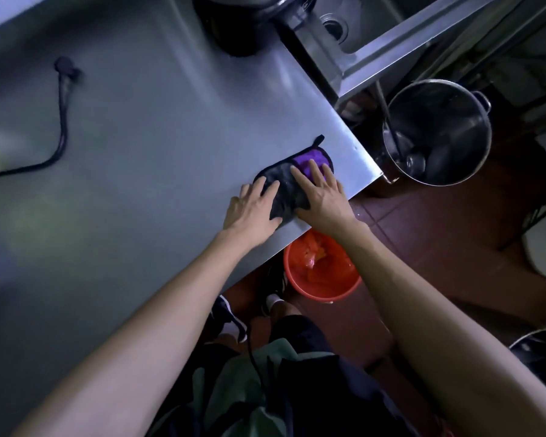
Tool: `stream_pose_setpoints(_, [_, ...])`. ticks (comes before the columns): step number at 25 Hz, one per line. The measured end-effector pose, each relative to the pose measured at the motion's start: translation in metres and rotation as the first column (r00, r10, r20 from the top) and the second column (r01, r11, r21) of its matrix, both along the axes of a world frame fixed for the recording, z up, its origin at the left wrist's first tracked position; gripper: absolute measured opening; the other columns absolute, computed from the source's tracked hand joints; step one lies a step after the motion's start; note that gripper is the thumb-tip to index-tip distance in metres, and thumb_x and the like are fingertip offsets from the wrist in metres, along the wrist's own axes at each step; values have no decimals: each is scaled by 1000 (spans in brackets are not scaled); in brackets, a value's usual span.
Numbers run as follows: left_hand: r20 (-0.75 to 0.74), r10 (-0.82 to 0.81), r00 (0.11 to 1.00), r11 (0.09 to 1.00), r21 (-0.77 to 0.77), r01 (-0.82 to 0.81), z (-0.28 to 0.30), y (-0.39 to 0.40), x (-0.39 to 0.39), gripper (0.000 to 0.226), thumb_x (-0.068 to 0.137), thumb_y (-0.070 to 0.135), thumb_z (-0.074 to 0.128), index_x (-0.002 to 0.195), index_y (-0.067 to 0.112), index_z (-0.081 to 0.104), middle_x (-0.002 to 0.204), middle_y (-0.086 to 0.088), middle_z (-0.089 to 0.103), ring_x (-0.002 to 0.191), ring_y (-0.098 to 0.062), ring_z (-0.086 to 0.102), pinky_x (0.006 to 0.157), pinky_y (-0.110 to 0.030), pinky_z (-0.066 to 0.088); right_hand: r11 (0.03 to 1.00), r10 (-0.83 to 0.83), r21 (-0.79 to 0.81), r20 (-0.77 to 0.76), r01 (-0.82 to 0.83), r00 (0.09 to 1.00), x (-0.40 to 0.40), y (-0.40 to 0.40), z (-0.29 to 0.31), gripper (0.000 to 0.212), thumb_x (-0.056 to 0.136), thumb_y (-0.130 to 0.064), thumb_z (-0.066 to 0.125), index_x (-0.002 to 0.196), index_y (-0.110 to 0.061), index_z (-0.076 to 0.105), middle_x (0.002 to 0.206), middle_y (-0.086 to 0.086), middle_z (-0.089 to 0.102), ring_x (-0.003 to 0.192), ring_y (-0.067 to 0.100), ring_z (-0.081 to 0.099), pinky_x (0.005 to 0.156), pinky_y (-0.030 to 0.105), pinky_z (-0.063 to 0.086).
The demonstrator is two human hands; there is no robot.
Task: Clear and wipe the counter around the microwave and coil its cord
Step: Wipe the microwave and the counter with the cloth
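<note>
Left hand (254,205) and right hand (320,197) lay spread flat on the cloth (284,184); soft, limp, probably light, best pressed mid-panel while wiping.

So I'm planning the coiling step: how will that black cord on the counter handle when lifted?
The cord lies in loose bends, so it is probably floppy and will sag. Its plug looks chunkier, so that end may swing. On the smooth steel counter it would likely slide easily.
</note>
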State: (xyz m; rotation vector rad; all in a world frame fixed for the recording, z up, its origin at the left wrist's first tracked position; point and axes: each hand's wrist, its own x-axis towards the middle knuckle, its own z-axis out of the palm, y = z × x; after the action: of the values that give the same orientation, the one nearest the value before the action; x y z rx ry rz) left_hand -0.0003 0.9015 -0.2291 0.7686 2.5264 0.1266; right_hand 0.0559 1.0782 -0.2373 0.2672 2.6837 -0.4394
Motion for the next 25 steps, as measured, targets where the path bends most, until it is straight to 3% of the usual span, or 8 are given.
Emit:
stream_pose_setpoints(5, [-67,87,994,996,14,-86,-9,8,8,77,87,35,66,152,21,28,142,-4,42,123,-31,43,94,-48,44,1000,-1,23,-3,1,1000,1,-8,-13,89,80,-50,70,155,-29,26,163,10,19,147,40,15,112,52,29])
stream_pose_setpoints(11, [-73,84,994,996,-34,-87,-6,2,25,62,86,33,61,144,25,40,121,-7,54,115,-31,51,89,-46,39,1000,-24,-10,-146,23,989,23,-19,-12,64,76,-30,75,136,-19,56,136,9,52,112,39,47,88,45,46])
stream_pose_setpoints(15, [-46,151,987,988,-29,-152,-2,-20,56,56,87,28,58,141,27,41,122,-6,56,116,-30,51,92,-46,38,996,-72,-53,-122,66,990,46,-50,-5,53,76,-27,71,127,-17,61,118,9,57,99,36,49,86,47,46])
stream_pose_setpoints(22, [119,313,942,946,48,-320,14,-111,121,55,82,31,60,136,33,50,125,-1,61,119,-27,55,95,-41,39,972,56,-230,23,-50,998,92,-119,16,44,71,-31,70,112,-18,63,100,10,60,95,33,59,75,36,48])
stream_pose_setpoints(25, [98,373,923,918,108,-383,28,-161,160,55,82,31,61,136,33,51,126,0,60,118,-26,55,96,-42,42,953,120,-278,-7,-117,993,121,-162,31,47,72,-31,70,116,-19,60,97,9,60,93,31,60,71,35,48])
